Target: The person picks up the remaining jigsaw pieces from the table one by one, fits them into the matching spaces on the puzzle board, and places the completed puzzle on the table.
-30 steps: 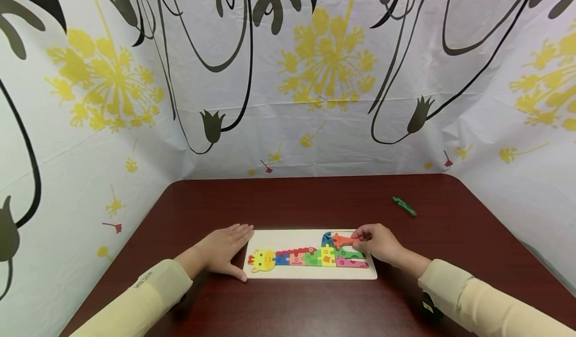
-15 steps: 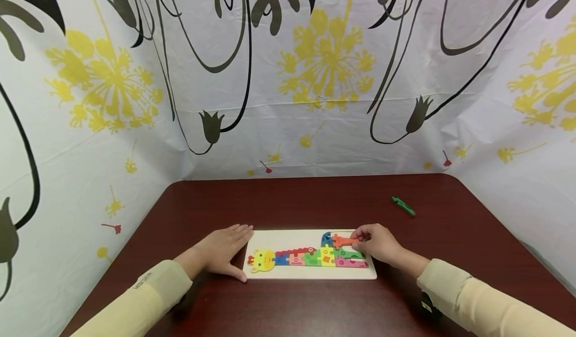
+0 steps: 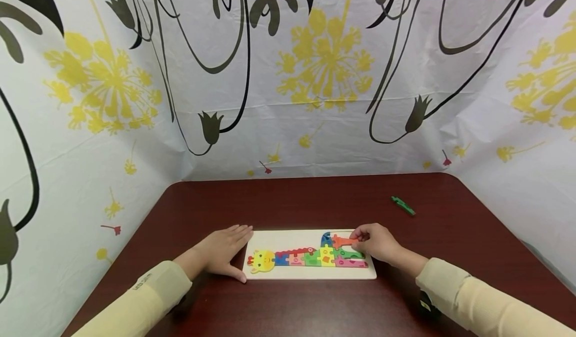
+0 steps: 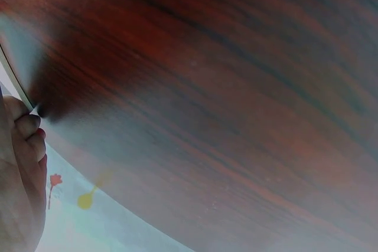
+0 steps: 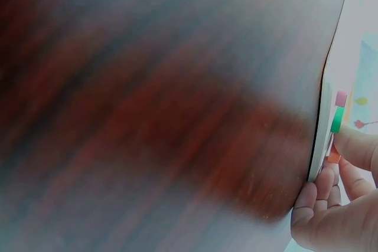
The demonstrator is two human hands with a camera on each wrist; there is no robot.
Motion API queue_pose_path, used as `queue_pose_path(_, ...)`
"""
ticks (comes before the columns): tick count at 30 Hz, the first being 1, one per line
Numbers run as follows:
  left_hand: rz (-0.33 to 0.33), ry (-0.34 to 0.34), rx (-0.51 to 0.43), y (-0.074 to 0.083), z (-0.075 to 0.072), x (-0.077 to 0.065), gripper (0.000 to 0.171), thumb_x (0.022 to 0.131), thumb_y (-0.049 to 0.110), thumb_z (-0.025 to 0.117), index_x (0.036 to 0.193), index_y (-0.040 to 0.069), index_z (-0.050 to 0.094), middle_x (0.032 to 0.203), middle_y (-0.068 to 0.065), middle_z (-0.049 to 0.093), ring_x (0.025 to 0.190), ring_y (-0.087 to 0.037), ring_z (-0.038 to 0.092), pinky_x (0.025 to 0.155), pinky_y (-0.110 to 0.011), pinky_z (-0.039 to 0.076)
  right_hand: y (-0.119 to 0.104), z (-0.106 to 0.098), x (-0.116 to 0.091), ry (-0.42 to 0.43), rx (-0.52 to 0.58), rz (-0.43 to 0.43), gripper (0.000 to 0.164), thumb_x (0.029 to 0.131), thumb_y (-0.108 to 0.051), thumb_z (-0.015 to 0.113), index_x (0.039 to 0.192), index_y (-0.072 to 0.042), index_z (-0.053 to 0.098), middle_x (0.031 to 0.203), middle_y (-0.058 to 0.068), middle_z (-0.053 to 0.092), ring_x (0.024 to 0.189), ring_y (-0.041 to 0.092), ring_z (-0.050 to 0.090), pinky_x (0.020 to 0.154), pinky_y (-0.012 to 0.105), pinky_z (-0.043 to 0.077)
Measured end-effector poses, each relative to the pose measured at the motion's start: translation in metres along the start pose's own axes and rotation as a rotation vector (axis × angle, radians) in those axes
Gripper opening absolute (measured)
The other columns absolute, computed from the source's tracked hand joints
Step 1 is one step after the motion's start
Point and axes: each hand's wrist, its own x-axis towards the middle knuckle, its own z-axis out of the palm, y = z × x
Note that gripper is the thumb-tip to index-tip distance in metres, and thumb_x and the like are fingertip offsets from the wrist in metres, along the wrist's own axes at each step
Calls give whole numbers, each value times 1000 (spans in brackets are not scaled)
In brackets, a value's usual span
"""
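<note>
A pale puzzle board [image 3: 288, 239] lies on the table, bearing a giraffe made of coloured pieces with a yellow head [image 3: 262, 261] at its left end. My left hand [image 3: 222, 251] rests at the board's left edge, fingers straight and thumb spread toward the near corner. At the board's right end my right hand [image 3: 380, 243] pinches an orange puzzle piece [image 3: 342, 241] between thumb and fingers, beside a blue piece [image 3: 326, 239] and above a green one [image 3: 351, 253]. In the right wrist view, the orange end [image 5: 334, 156] shows between the fingers, close over the board.
A loose green piece [image 3: 403, 206] lies on the dark red-brown table [image 3: 288, 202] at the back right, beyond the board. A white cloth [image 3: 252, 92] with printed flowers hangs behind and along both sides of the table.
Almost nothing differs; the view shifts very slightly. Both hands keep their places, the right one still pinching the orange piece.
</note>
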Motion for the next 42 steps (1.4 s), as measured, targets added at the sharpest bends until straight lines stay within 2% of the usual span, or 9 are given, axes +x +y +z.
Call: queue_pose_path(42, 0, -10, -2, -1, 1, 1, 118, 74, 91, 33, 153, 3, 27, 157, -12, 26, 144, -25, 23, 116, -38, 20, 0, -1, 4, -17, 14, 42, 10, 82, -1, 76, 91, -5, 74, 80, 4, 58, 76, 20, 50, 64, 31, 44)
